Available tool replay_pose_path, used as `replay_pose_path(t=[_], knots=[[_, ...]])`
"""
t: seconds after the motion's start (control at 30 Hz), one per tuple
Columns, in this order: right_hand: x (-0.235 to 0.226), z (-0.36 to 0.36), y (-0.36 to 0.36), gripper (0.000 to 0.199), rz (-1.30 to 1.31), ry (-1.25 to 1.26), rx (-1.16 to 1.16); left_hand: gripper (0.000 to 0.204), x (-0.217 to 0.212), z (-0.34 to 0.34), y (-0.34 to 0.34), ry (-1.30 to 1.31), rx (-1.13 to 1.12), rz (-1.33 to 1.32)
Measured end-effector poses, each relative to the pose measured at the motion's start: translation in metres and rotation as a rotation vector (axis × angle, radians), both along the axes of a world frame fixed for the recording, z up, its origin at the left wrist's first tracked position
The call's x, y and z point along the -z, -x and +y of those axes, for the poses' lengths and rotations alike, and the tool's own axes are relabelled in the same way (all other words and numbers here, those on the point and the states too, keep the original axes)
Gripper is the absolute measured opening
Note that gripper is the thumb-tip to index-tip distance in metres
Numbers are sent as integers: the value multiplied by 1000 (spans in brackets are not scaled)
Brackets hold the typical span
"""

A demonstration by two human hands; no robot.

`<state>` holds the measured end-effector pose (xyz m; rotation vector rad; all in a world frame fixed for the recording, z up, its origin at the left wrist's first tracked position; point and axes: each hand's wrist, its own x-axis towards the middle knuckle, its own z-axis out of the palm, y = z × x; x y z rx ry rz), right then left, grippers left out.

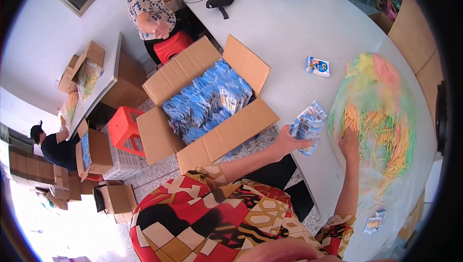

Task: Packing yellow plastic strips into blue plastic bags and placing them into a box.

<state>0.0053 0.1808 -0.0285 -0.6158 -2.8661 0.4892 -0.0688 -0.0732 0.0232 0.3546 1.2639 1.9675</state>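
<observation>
Blue packets (310, 126) — in left hand (291, 142), sticks (381, 132) — against right hand (349, 144)

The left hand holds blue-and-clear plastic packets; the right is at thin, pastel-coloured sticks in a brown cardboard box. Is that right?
The container is wrong: the head view shows the right hand at sticks in a translucent plastic bag. The rest stands.
</observation>
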Motion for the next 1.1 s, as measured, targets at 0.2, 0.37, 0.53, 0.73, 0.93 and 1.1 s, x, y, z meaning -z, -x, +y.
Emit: replay_pose_path(t=[0.2,0.37,0.53,0.73,0.93,1.1], knots=[[24,2,-4,25,77,-130,-34,41,2,-4,-1,16,17,7],[25,1,-7,24,60,-150,-19,41,3,-6,0,8,24,1],[9,-5,-13,26,229,-36,-56,41,2,-7,0,31,15,4],[2,6,-20,22,75,89,63,42,3,-4,1,5,34,-17],[11,17,-38,14,24,-88,38,43,6,-4,-5,0,31,-2],[33,22,-57,18,164,-216,-96,42,6,-5,-10,25,46,-6]])
